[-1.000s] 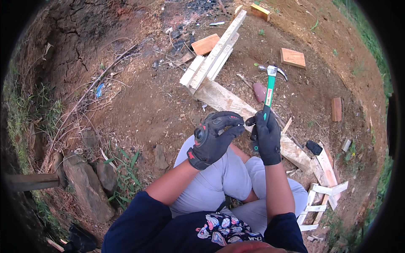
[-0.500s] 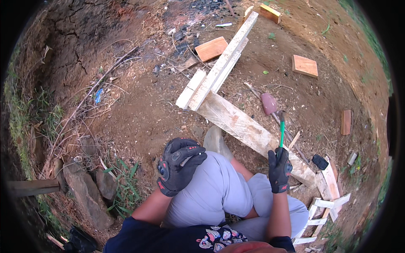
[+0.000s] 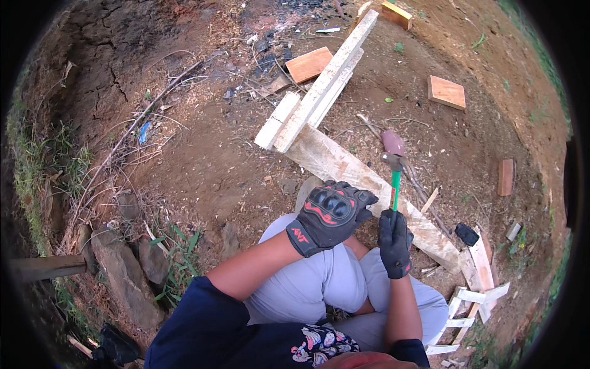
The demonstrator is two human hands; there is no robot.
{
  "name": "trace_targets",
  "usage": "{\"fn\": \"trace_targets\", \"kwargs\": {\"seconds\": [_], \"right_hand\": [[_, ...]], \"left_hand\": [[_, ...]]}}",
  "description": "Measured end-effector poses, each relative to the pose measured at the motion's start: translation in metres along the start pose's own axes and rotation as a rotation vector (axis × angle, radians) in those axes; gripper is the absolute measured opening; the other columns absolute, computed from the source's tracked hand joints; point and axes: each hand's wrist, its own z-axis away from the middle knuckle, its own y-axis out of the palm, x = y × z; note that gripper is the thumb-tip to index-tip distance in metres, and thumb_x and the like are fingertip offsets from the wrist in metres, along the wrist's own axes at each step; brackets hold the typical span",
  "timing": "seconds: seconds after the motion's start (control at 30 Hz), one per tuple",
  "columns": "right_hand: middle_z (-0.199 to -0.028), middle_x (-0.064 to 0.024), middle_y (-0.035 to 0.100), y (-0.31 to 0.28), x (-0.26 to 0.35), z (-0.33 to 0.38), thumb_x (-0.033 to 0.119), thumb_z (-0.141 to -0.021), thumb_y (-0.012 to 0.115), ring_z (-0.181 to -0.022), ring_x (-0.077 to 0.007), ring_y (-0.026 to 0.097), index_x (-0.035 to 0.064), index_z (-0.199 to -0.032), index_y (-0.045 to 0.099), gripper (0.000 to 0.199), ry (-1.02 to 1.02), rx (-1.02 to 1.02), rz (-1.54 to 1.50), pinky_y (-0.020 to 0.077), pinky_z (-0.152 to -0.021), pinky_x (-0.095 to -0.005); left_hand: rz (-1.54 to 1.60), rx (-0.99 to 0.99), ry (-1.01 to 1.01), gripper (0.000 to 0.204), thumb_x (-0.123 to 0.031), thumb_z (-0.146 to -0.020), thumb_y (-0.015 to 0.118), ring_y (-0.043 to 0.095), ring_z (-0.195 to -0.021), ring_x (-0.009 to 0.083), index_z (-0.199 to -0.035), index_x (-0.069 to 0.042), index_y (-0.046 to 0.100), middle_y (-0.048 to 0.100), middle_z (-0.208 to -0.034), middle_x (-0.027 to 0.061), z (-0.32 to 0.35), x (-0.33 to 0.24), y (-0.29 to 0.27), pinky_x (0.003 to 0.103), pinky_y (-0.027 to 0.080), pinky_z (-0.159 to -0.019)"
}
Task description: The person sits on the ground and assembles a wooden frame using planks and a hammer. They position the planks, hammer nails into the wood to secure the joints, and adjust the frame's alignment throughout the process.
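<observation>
A hammer (image 3: 395, 184) with a green handle and a metal head stands upright in the grip of my gloved right hand (image 3: 395, 243). Its head is raised over the far side of a wide, pale plank (image 3: 350, 166) lying slantwise on the ground in front of me. My left hand (image 3: 332, 215), in a black glove with red marks, is at the plank's near edge. Its fingers are curled together, and anything between them is too small or hidden to name. At the plank's far left end lie narrow white-painted battens (image 3: 326, 80), crossing over it.
Cut wooden blocks (image 3: 447, 92) lie about on the bare soil. Beyond the plank is a purplish, rounded object (image 3: 393, 142). At lower right sits a small slatted wooden frame (image 3: 458, 323) near a black lump (image 3: 467, 234). Large stones (image 3: 123, 277) and twigs are at left.
My left hand has moved right and forward, from above my knee to the plank's edge. My right hand has shifted slightly left, with the hammer's head turned more leftward.
</observation>
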Motion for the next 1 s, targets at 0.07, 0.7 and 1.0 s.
{"fn": "trace_targets", "kwargs": {"seconds": [0.07, 0.7, 1.0], "right_hand": [[-0.094, -0.0136, 0.067, 0.0, -0.008, 0.001, 0.023, -0.109, 0.059, -0.08, -0.0354, 0.066, 0.0043, -0.119, 0.067, 0.023, 0.044, 0.003, -0.049, 0.0503, -0.072, -0.0482], [-0.076, -0.0019, 0.063, -0.037, 0.016, 0.009, 0.02, -0.106, 0.064, -0.053, -0.0088, 0.056, 0.0035, -0.127, 0.061, 0.027, 0.312, 0.193, -0.842, 0.0441, -0.047, -0.0248], [-0.074, -0.0026, 0.063, -0.006, 0.057, -0.034, 0.024, -0.106, 0.065, -0.051, -0.0089, 0.056, 0.0076, -0.103, 0.064, 0.017, 0.378, 0.0, -0.731, 0.0434, -0.044, -0.025]], "left_hand": [[-0.013, 0.085, 0.013, 0.024, -0.027, -0.092, 0.075, 0.074, -0.091, 0.0305, -0.113, -0.016, 0.077, 0.077, -0.098, 0.0097, -0.003, -0.012, 0.006, 0.047, 0.058, -0.081], [0.223, 0.169, 0.173, 0.028, -0.028, -0.089, 0.068, 0.073, -0.078, 0.0371, -0.107, -0.006, 0.066, 0.072, -0.084, 0.0153, -0.028, -0.017, 0.064, 0.05, 0.057, -0.07], [-0.083, -0.138, 0.106, 0.045, -0.04, -0.084, 0.079, 0.071, -0.071, 0.0323, -0.111, -0.005, 0.068, 0.071, -0.078, 0.0131, -0.028, 0.006, 0.044, 0.047, 0.055, -0.065]]}}
